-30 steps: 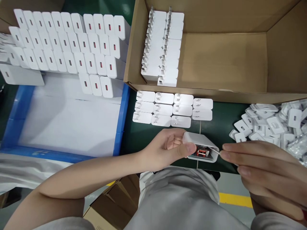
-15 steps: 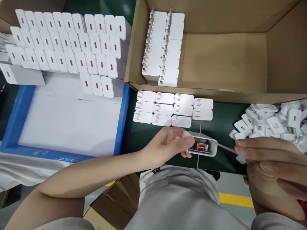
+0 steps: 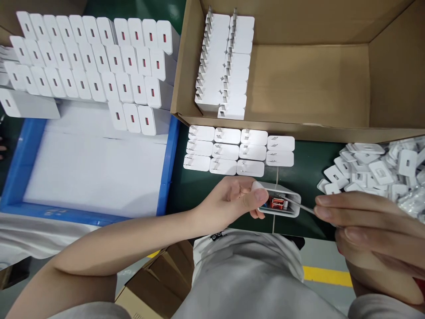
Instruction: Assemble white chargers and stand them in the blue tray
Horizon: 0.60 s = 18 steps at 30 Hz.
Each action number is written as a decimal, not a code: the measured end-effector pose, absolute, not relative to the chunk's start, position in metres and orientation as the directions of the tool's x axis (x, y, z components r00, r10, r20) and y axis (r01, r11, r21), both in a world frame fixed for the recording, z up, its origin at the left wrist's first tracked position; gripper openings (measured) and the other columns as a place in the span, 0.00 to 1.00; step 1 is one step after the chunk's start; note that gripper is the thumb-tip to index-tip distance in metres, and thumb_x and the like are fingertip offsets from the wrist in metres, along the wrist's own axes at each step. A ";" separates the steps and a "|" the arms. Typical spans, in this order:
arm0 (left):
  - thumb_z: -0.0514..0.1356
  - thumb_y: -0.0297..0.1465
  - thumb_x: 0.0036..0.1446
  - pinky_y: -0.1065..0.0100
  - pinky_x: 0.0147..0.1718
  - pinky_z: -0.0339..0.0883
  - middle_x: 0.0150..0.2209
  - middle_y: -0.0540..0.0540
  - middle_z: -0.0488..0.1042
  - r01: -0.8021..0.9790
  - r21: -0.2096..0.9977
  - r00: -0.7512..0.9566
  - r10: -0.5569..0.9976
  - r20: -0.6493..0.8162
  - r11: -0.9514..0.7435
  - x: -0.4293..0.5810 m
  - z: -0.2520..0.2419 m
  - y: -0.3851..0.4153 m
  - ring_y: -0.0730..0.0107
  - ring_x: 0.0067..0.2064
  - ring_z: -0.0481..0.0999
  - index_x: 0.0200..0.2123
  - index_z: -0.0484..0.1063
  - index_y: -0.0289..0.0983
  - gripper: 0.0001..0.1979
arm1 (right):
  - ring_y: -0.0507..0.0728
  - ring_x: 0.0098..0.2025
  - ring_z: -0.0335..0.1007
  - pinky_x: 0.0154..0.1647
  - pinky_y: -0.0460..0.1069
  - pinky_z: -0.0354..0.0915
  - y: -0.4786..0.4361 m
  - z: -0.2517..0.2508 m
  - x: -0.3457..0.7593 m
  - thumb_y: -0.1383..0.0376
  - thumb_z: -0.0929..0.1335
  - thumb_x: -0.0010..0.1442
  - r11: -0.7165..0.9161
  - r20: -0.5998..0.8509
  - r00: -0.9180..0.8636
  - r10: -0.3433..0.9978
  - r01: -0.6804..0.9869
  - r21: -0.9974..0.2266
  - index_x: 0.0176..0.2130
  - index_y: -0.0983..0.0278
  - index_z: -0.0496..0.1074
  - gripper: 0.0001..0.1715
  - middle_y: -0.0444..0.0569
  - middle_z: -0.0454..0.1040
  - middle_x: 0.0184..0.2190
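Note:
My left hand [image 3: 237, 199] is closed round a white charger housing [image 3: 294, 207], thumb on its upper side. The housing's open end faces right, showing a red and silver part [image 3: 276, 203] inside. Fingers pinched, my right hand [image 3: 368, 221] holds a thin metal tool [image 3: 303, 207], whose far end reaches into the opening. Beyond my left hand, several white plug pieces [image 3: 252, 152] with metal prongs lie in short rows on the green table [image 3: 308, 159]. Loose white covers [image 3: 380, 172] are heaped at the right.
A cardboard box [image 3: 312, 88] at the back holds two columns of pronged chargers [image 3: 215, 57]. At the left, a blue-rimmed tray [image 3: 166, 173] bears rows of white housings [image 3: 94, 57]. A clear plastic bag [image 3: 413, 199] is by the covers.
The metal tool and my right hand have moved a little left, and the tool's tip is now deeper in the housing. My left hand keeps its grip.

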<state>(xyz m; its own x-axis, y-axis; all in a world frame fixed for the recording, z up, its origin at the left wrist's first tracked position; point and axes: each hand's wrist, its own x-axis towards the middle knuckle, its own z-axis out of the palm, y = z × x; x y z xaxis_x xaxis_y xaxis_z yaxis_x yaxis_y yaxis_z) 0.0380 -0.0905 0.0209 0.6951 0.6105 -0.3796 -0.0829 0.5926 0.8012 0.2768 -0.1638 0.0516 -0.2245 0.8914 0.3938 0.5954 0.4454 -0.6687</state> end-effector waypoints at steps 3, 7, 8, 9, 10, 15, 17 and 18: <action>0.63 0.52 0.54 0.69 0.32 0.71 0.24 0.49 0.66 -0.071 0.800 0.691 0.608 -0.391 0.595 0.038 0.021 -0.090 0.70 0.29 0.73 0.26 0.68 0.32 0.26 | 0.61 0.47 0.77 0.39 0.55 0.78 -0.163 0.053 0.290 0.62 0.64 0.67 0.474 0.407 -0.245 0.880 0.512 -0.716 0.48 0.54 0.74 0.12 0.49 0.81 0.42; 0.62 0.52 0.54 0.68 0.32 0.71 0.24 0.48 0.66 -0.073 0.801 0.692 0.608 -0.388 0.594 0.038 0.021 -0.091 0.69 0.30 0.74 0.26 0.69 0.32 0.26 | 0.61 0.48 0.77 0.42 0.56 0.77 -0.158 0.052 0.292 0.63 0.64 0.67 0.517 0.394 -0.335 0.856 0.527 -0.675 0.50 0.54 0.73 0.13 0.50 0.80 0.42; 0.62 0.52 0.54 0.68 0.32 0.71 0.24 0.48 0.66 -0.079 0.800 0.693 0.610 -0.385 0.594 0.038 0.021 -0.091 0.69 0.30 0.74 0.26 0.69 0.31 0.26 | 0.62 0.48 0.77 0.41 0.57 0.77 -0.157 0.051 0.289 0.62 0.65 0.67 0.526 0.416 -0.322 0.851 0.538 -0.659 0.50 0.54 0.74 0.13 0.50 0.80 0.41; 0.62 0.52 0.54 0.68 0.33 0.71 0.24 0.48 0.66 -0.085 0.799 0.693 0.612 -0.382 0.595 0.038 0.021 -0.091 0.69 0.30 0.74 0.26 0.69 0.31 0.26 | 0.62 0.47 0.77 0.40 0.57 0.77 -0.157 0.050 0.285 0.62 0.64 0.67 0.526 0.444 -0.287 0.849 0.549 -0.650 0.49 0.54 0.74 0.12 0.50 0.81 0.40; 0.62 0.52 0.54 0.68 0.33 0.71 0.24 0.48 0.66 -0.089 0.797 0.693 0.612 -0.380 0.597 0.038 0.021 -0.091 0.69 0.29 0.74 0.26 0.69 0.31 0.26 | 0.63 0.46 0.77 0.39 0.57 0.77 -0.157 0.048 0.281 0.61 0.64 0.68 0.520 0.473 -0.241 0.847 0.558 -0.647 0.48 0.54 0.74 0.12 0.50 0.81 0.39; 0.62 0.52 0.54 0.67 0.33 0.70 0.24 0.48 0.66 -0.077 0.793 0.691 0.606 -0.395 0.604 0.038 0.020 -0.091 0.67 0.30 0.75 0.27 0.69 0.31 0.27 | 0.61 0.44 0.78 0.38 0.55 0.75 -0.157 0.044 0.276 0.60 0.65 0.68 0.516 0.513 -0.175 0.841 0.549 -0.658 0.41 0.56 0.74 0.08 0.51 0.81 0.36; 0.62 0.52 0.54 0.67 0.32 0.69 0.24 0.48 0.67 -0.067 0.792 0.686 0.605 -0.405 0.607 0.038 0.019 -0.091 0.66 0.31 0.76 0.27 0.68 0.31 0.27 | 0.61 0.45 0.78 0.39 0.55 0.76 -0.155 0.045 0.283 0.61 0.65 0.67 0.532 0.512 -0.204 0.835 0.540 -0.652 0.41 0.57 0.74 0.07 0.51 0.81 0.38; 0.62 0.52 0.54 0.67 0.32 0.69 0.24 0.48 0.67 -0.065 0.792 0.686 0.604 -0.406 0.607 0.038 0.019 -0.092 0.66 0.31 0.76 0.27 0.68 0.31 0.27 | 0.61 0.47 0.77 0.41 0.55 0.76 -0.154 0.046 0.287 0.62 0.65 0.68 0.550 0.494 -0.259 0.830 0.527 -0.648 0.42 0.58 0.74 0.08 0.52 0.81 0.40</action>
